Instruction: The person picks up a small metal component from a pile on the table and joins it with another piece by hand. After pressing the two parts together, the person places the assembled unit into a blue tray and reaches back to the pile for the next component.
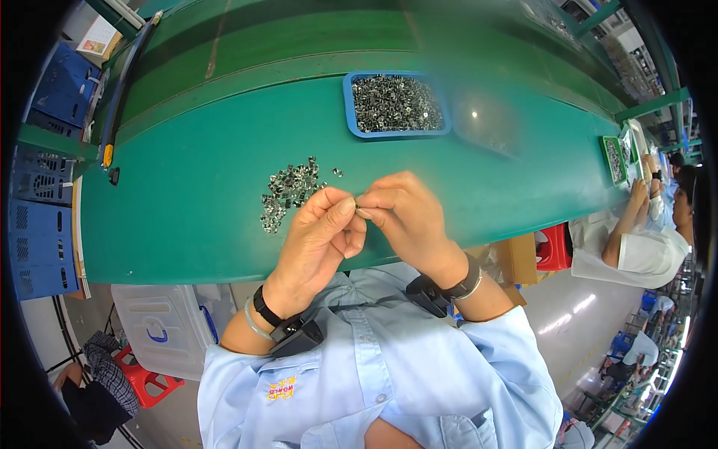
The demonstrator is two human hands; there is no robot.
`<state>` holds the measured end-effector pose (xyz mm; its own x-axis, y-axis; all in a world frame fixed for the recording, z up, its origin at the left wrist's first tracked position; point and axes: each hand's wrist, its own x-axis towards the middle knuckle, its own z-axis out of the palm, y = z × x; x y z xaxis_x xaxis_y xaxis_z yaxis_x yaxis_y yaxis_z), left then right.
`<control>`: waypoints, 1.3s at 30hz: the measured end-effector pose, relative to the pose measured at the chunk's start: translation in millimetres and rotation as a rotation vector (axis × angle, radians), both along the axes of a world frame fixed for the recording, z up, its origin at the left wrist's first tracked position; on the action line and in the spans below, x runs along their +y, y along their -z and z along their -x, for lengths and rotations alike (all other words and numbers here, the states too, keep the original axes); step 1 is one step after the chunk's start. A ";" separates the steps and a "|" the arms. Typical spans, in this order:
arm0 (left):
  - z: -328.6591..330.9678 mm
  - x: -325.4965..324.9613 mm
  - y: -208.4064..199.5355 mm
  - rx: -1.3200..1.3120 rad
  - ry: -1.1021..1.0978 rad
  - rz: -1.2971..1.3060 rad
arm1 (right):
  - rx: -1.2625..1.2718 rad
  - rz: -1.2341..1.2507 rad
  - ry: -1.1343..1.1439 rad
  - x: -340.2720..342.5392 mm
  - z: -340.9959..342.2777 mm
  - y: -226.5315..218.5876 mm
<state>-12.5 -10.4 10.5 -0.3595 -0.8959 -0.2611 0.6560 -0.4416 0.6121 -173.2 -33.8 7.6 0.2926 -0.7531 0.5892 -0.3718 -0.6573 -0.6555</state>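
Observation:
My left hand (318,232) and my right hand (410,217) meet above the near part of the green table. Thumb and forefinger of each are pinched together on a small dark piece (357,208), mostly hidden by the fingertips, so its exact kind cannot be made out. Just beyond my left hand lies a loose pile of small shiny metal parts (290,187), with a few strays at its right side. Farther back stands a blue tray (349,112) filled with many similar small metal parts.
The green table (187,202) runs across in front of me, with a green belt (299,37) behind it. Blue crates (45,247) stand at the left. On the right, a co-worker (643,247) sits near a green tray (606,161). Below the table is a clear plastic box (157,322).

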 end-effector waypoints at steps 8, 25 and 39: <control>4.2 2.4 10.4 0.061 -0.039 0.014 | 0.011 -0.037 0.025 3.5 -1.8 5.1; 0.3 2.7 -0.6 0.192 0.069 0.006 | -0.150 -0.128 -0.077 5.3 -1.0 -4.7; -1.9 -0.7 -10.3 -0.014 0.061 0.029 | -0.112 -0.039 -0.083 -0.6 0.3 -1.7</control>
